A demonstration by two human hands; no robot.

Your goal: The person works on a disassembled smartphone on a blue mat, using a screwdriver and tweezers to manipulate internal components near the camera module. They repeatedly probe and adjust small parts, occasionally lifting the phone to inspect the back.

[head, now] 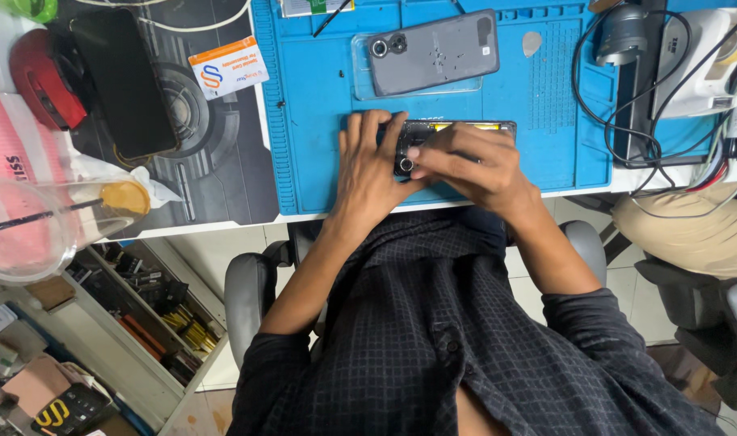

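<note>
An opened phone (473, 127) with its insides exposed lies on the blue work mat (320, 73) near the front edge. My left hand (370, 165) lies flat over its left end, fingers spread and pressing down. My right hand (473, 165) covers the middle, its fingertips pinched together at a small round camera part (406, 164). Whether the fingers grip that part I cannot tell. Farther back on the mat a grey back cover (433, 52) with a camera ring rests on a clear case (364, 85).
A black phone (125, 81) lies face up on a dark mat at the left, beside a red object (37, 77) and an orange-white card (229, 67). A clear plastic cup (29, 234) stands front left. Cables and devices (667, 73) crowd the right. Another person's leg (691, 230) is at right.
</note>
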